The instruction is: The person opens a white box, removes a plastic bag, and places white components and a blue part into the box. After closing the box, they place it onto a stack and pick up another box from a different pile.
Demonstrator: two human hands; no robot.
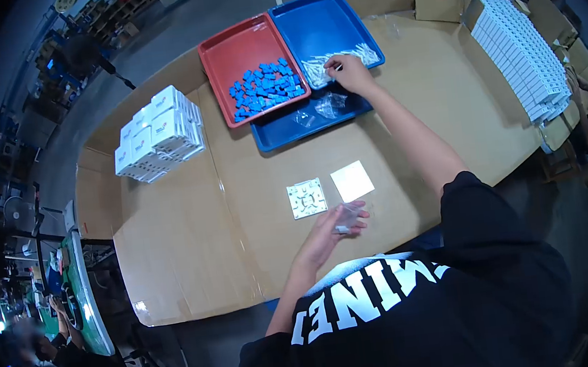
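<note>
My left hand [323,238] is closed around a small clear plastic bag [347,218] near the table's front edge, and something small and white shows at its lower end. My right hand [350,74] reaches into the blue tray [315,18], fingertips pinched together over a heap of thin white pieces [364,54]. Whether a piece is between those fingers is too small to tell. Just beyond my left hand lie a white square plate with cut-outs [307,198] and a plain white square plate [352,181], side by side.
A red tray [235,45] holds blue parts [265,87]. Below it, another blue tray [278,138] holds clear bags [329,105]. Stacked white boxes [158,135] stand left; a long stack of white plates [517,56] stands right. Other people sit at both sides.
</note>
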